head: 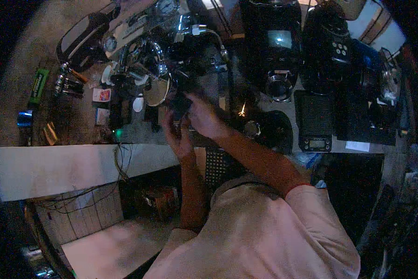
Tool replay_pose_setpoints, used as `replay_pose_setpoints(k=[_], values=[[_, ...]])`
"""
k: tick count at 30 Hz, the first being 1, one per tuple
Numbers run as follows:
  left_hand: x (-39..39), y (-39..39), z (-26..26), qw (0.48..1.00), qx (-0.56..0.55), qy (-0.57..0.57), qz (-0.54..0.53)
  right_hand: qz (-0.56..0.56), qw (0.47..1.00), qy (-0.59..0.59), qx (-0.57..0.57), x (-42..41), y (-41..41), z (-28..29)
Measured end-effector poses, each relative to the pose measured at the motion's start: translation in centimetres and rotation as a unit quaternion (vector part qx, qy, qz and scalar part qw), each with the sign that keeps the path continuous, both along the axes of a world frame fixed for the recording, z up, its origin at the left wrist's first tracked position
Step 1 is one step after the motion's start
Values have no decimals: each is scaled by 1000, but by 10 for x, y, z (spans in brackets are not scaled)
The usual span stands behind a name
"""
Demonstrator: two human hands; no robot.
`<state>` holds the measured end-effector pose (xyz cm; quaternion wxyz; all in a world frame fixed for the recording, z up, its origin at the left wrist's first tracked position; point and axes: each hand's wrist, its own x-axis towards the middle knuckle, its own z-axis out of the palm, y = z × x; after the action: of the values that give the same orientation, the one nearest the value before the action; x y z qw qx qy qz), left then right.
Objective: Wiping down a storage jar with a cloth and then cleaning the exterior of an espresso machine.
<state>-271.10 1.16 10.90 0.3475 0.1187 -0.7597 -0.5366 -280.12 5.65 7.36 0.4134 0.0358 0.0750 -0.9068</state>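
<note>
Both my hands are raised close together at the front of an espresso machine with metal fittings (156, 52). Between them is a small dark object (180, 104), too dim to identify. My left hand (177, 136) is just below it with its fingers bent upward, and whether it grips the object cannot be told. My right hand (203, 115) reaches in from the right, its fingertips at the dark object and slightly blurred. Just above and left of the hands is a round metal-rimmed cup or pitcher (157, 91). A white oval piece (138, 103) lies left of it.
A black scale with a display (315, 143) lies on the right, below black grinder-like machines (278, 38). A dark round mat or tray (272, 130) is nearer. On the left are a green packet (39, 86), small cartons (101, 95) and metal tools (60, 78). Cables (120, 162) hang over the counter edge.
</note>
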Motion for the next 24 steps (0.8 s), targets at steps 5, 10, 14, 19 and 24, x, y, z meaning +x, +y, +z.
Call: replay_pose_setpoints(k=[5, 10, 14, 19, 24], values=[[5, -15, 2, 998, 62, -5, -10, -85, 964, 146, 205, 11, 13, -5], [-25, -30, 5, 998, 25, -50, 8, -175, 933, -35, 314, 26, 29, 18], [-58, -44, 0, 985, -104, -134, 44, -247, 873, 161, 388, -1, -8, 13], [-93, -57, -24, 952, -12, -303, 42, -318, 693, 367, 533, -38, -43, -15], [-96, -61, -27, 991, 3, -127, -38, -323, 585, 477, 571, -34, -20, -9]])
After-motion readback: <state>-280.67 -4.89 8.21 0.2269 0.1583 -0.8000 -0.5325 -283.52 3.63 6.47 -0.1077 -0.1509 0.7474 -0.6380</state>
